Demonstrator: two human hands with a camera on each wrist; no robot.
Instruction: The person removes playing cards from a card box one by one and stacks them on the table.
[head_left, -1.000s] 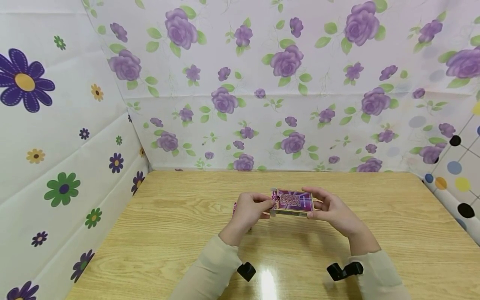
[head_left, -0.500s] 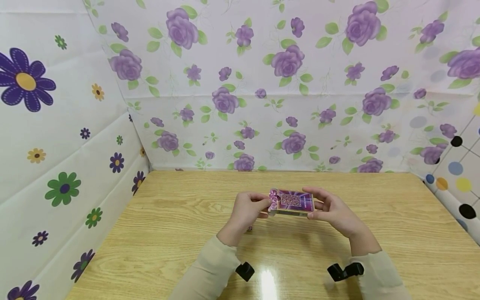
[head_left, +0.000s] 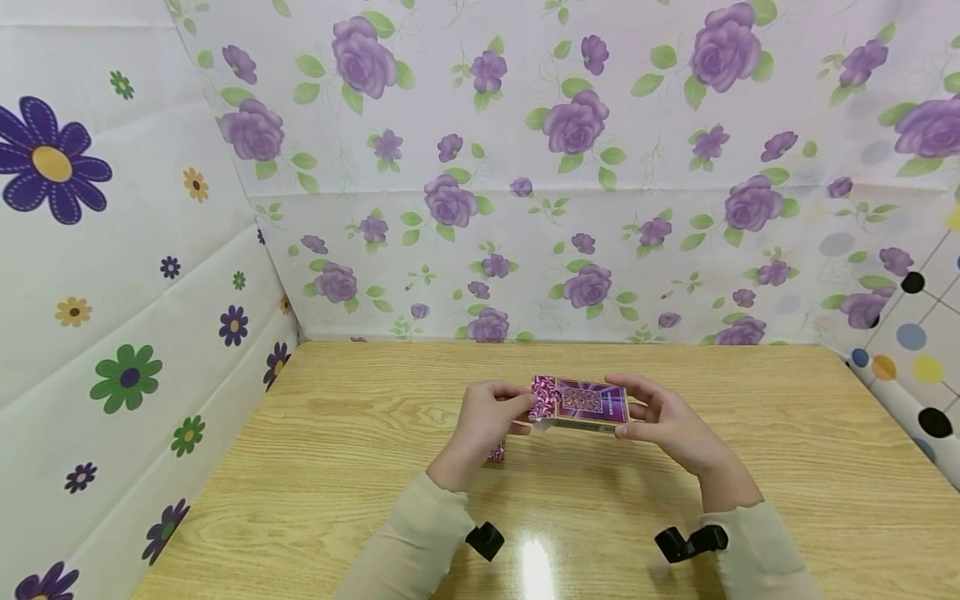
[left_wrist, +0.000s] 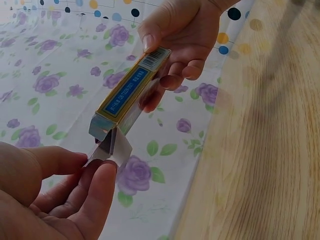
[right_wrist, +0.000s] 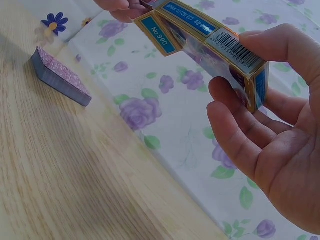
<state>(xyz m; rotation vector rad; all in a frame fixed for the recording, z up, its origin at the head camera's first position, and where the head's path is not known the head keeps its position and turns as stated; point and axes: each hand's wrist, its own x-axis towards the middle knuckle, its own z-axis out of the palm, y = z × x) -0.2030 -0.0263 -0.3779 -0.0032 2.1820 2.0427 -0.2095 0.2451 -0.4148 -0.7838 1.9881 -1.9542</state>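
My right hand [head_left: 670, 423] grips a purple playing-card box [head_left: 588, 402] by its right end, thumb on one narrow side and fingers on the other. The box is held above the table, with its open end toward my left hand [head_left: 483, 417]. Between thumb and fingers my left hand pinches a pink-and-white patterned playing card [head_left: 543, 398] that sticks out of the box; whether it is one card or a few cannot be told. A loose flap [right_wrist: 159, 35] hangs from the box in the right wrist view. On the table lies a deck of cards [right_wrist: 62, 77], mostly hidden behind my left hand in the head view.
The wooden table [head_left: 360, 500] extends around both hands. Flowered cloth [head_left: 525, 250] hangs along its back edge, with another flowered cloth [head_left: 127, 275] on the left and a dotted one [head_left: 911, 333] on the right.
My left hand has drawn slightly left, and more of the patterned card shows outside the box. The box and my right hand have stayed nearly still. More of the deck on the table is visible.
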